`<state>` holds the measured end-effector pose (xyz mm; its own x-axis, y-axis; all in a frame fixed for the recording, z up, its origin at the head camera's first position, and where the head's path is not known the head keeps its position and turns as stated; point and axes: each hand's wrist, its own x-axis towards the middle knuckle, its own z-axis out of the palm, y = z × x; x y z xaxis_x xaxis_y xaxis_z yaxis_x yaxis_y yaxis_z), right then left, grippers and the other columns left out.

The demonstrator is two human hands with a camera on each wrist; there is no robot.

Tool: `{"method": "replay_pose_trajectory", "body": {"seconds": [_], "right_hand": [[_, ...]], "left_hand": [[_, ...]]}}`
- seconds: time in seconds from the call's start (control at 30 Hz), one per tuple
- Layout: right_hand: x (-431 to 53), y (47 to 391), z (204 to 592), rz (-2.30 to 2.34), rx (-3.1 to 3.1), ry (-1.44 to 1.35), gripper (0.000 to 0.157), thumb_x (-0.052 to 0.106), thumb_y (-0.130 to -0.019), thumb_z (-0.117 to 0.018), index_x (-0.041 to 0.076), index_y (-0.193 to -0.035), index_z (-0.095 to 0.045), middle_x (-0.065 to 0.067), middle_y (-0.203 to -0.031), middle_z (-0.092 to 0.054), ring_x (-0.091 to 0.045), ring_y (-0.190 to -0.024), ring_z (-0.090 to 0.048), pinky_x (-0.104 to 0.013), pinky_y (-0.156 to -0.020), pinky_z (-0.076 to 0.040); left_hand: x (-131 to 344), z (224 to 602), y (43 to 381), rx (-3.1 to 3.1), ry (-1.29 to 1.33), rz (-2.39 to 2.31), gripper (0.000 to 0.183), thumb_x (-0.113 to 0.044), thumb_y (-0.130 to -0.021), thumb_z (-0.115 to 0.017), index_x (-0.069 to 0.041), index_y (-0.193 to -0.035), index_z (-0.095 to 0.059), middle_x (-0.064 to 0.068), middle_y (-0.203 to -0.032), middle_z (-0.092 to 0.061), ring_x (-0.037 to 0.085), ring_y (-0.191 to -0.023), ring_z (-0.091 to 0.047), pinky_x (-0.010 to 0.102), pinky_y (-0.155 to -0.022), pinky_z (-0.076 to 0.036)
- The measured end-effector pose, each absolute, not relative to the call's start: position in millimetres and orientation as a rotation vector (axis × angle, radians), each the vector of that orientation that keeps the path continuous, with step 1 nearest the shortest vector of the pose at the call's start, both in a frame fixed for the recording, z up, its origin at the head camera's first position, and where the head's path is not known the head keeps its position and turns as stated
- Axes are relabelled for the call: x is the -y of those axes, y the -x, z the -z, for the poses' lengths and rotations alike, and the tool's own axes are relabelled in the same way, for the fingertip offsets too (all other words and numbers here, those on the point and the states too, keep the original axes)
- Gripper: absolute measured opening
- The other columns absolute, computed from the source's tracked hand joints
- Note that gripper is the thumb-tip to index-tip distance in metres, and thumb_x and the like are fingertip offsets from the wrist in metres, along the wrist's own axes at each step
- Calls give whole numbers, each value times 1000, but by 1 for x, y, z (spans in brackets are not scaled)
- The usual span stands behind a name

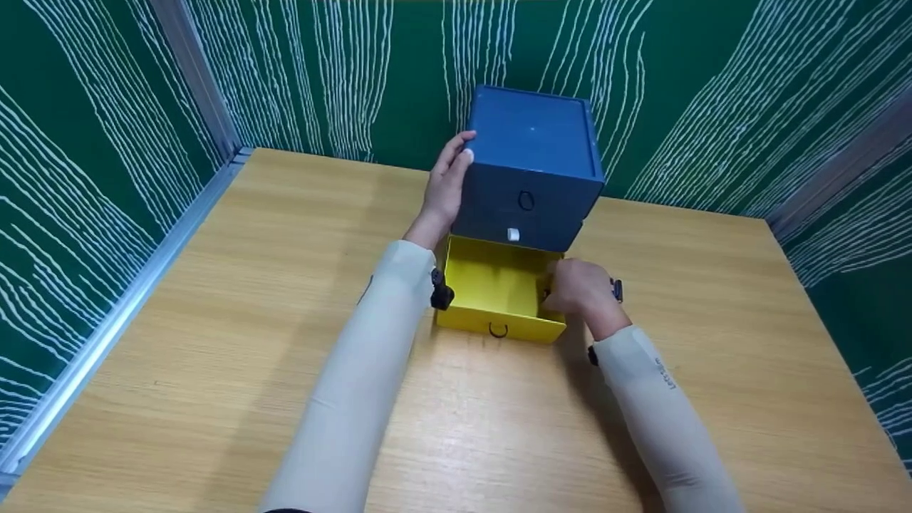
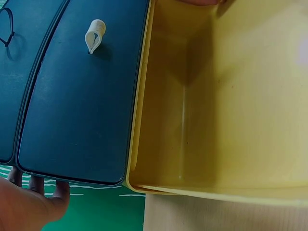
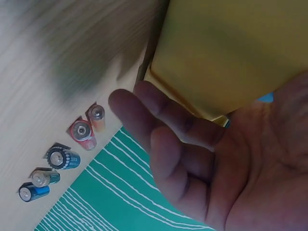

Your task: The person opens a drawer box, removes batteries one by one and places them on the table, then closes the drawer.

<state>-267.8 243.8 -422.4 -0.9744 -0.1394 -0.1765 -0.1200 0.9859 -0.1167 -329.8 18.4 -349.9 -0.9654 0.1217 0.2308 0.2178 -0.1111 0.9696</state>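
A blue drawer unit (image 1: 531, 135) stands toward the back of the table, with its bottom yellow drawer (image 1: 499, 274) pulled well out toward me. The drawer's visible inside is bare. My left hand (image 1: 445, 187) rests against the unit's left side, thumb near the upper front corner; in the left wrist view its fingertips (image 2: 60, 197) lie along the side. My right hand (image 1: 581, 288) straddles the drawer's right wall. From the right wrist, loosely bent fingers (image 3: 166, 149) show outside the yellow wall (image 3: 231, 48), while the thumb is hidden behind it.
Several batteries (image 3: 82, 130) stand in a row on the table beside the green patterned wall, visible from the right wrist. A white loop pull (image 1: 513, 234) and a black ring pull (image 1: 526, 200) are on the blue drawer fronts. Wooden tabletop (image 1: 285, 285) surrounds the unit.
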Motion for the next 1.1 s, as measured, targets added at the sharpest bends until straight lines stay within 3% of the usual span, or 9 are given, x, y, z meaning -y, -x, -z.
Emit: {"method": "replay_pose_trajectory", "body": {"seconds": [0.6, 0.87, 1.1], "right_hand": [[-235, 267, 427, 66, -2960, 161, 20, 16, -63, -68, 10, -80, -58, -6, -66, -53, -23, -61, -49, -29, -50, -33], [-234, 267, 428, -13, -2979, 151, 24, 17, -63, -69, 7, -82, -56, -8, -68, -52, -24, -59, -48, -30, -48, -34], [-235, 266, 428, 69, -2970, 120, 22, 17, -64, -68, 9, -81, -56, -8, -67, -52, -24, -61, -49, -30, -49, -34]], "left_hand": [[-19, 353, 334, 2065, 369, 2261, 35, -37, -92, -34, -34, -127, -39, -11, -140, -29, 14, -119, -35, 41, -100, -28], [-19, 350, 331, 2025, 415, 2235, 36, -32, -93, -34, -25, -128, -40, -8, -139, -31, 11, -122, -33, 36, -102, -26], [-18, 349, 330, 2042, 406, 2231, 37, -32, -93, -33, -26, -129, -39, -8, -140, -30, 11, -122, -33, 37, -102, -26]]}}
